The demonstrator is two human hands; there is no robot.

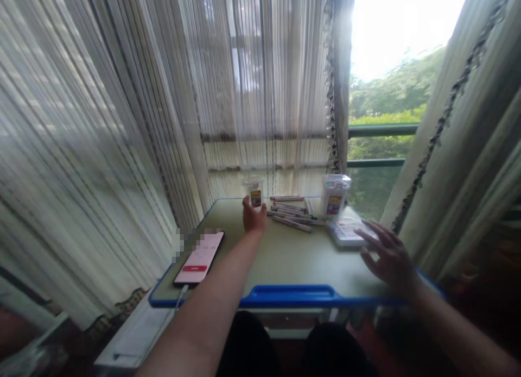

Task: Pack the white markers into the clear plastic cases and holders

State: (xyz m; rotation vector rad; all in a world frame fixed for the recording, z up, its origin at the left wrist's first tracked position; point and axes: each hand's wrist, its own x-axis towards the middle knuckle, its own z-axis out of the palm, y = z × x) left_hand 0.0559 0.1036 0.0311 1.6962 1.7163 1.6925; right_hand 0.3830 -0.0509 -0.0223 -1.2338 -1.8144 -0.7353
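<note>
Step looks like gripping container (pixel 255 196): your left hand (pixel 254 219) wraps it, right hand (pixel 388 257) spreads wide by flat box (pixel 345 233); next likely calls for steady hold.

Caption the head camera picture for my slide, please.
Left hand at a small clear plastic container, right hand at a flat white box, slim white pens lying between.
</note>
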